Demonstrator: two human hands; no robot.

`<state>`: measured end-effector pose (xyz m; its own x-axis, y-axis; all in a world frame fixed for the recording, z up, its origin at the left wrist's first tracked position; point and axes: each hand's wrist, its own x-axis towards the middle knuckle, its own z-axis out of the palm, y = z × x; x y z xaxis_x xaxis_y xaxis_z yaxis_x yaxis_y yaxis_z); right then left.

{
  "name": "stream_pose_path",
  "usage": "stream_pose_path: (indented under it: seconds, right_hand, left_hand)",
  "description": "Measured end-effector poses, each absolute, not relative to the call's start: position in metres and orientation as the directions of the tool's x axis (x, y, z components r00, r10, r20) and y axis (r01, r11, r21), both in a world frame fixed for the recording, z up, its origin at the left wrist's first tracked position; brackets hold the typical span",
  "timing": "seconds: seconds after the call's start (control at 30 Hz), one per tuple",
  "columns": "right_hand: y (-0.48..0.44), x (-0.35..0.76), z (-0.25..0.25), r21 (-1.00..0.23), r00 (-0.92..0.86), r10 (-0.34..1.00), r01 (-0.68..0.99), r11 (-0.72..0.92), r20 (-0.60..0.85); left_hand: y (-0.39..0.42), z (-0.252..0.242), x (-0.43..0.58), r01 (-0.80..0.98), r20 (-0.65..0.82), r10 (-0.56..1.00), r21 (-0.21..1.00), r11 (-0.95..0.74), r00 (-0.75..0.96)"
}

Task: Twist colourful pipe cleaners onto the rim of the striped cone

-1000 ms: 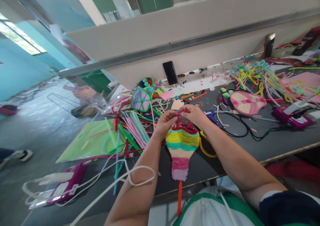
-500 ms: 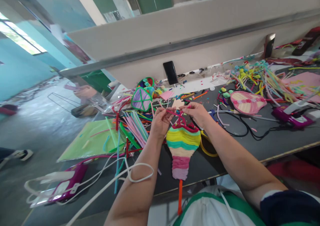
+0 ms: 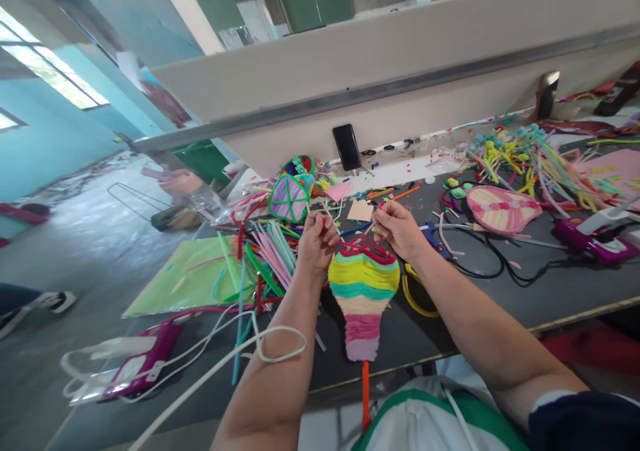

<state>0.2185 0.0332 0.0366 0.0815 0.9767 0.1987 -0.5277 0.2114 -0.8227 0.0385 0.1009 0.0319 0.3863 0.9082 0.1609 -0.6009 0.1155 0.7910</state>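
A striped, balloon-shaped craft piece (image 3: 364, 284) wrapped in pipe cleaners lies in front of me, yellow and teal above, pink and lilac below. An orange stem (image 3: 365, 394) hangs from its lower end past the table edge. At its top, crimson pipe cleaner strands (image 3: 361, 246) cross over each other. My left hand (image 3: 319, 241) pinches one strand on the left side. My right hand (image 3: 396, 230) pinches another on the right side. Both hands are closed, raised just above the craft's upper edge, and the fingertips partly hide the strand ends.
Loose pipe cleaners (image 3: 273, 248) and a green sheet (image 3: 185, 274) lie to the left. Purple power strips (image 3: 153, 358) with cables sit on both sides. A phone (image 3: 347, 146) leans on the partition. Yellow-handled scissors (image 3: 417, 298), a blue glue gun (image 3: 434, 239) and a pink craft (image 3: 503, 209) lie right.
My hands have spread farther apart, drawing the crimson strands outward and flatter over the craft's top. The loop that stood up between them has come down. The view has shifted slightly.
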Motion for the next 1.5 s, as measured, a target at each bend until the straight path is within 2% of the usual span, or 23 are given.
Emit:
stream_pose_path:
  seconds: [0.17,0.3,0.37,0.43,0.5,0.93,1.2,1.4,1.5]
  right_hand:
    - [0.041,0.216,0.027,-0.895,0.109,0.963,-0.357,0.268,0.245]
    - [0.045,0.216,0.021,-0.971,0.132,0.962,0.007,0.239,0.238]
    - [0.046,0.216,0.018,-0.945,0.134,0.955,0.231,0.230,0.265]
    - [0.047,0.216,0.014,-0.868,0.102,0.947,0.437,0.233,0.306]
    - [0.048,0.214,0.009,-0.788,0.044,0.942,0.563,0.251,0.332]
    - [0.048,0.214,0.005,-0.604,-0.221,0.913,0.692,0.394,0.342]
    - [0.041,0.210,0.005,-0.488,-0.189,0.916,0.798,0.353,0.354]
    - [0.037,0.207,0.011,-0.435,-0.182,0.932,0.845,0.312,0.315]
    - [0.038,0.210,0.014,-0.427,-0.139,0.936,0.861,0.275,0.323]
  left_hand:
    - [0.104,0.031,0.036,-0.600,0.203,0.897,0.795,0.084,0.394]
    - [0.106,0.030,0.034,-0.585,0.219,0.895,0.809,0.056,0.389]
    - [0.106,0.030,0.033,-0.577,0.218,0.899,0.816,0.047,0.381]
    - [0.105,0.029,0.034,-0.573,0.216,0.903,0.819,0.039,0.371]
    - [0.105,0.029,0.034,-0.571,0.224,0.902,0.820,0.029,0.369]
    - [0.101,0.029,0.038,-0.536,0.256,0.905,0.843,-0.038,0.339]
    - [0.101,0.031,0.038,-0.537,0.279,0.929,0.836,-0.111,0.242]
    - [0.100,0.030,0.042,-0.557,0.326,0.904,0.821,-0.125,0.278]
    - [0.099,0.029,0.044,-0.531,0.259,0.900,0.847,-0.037,0.351]
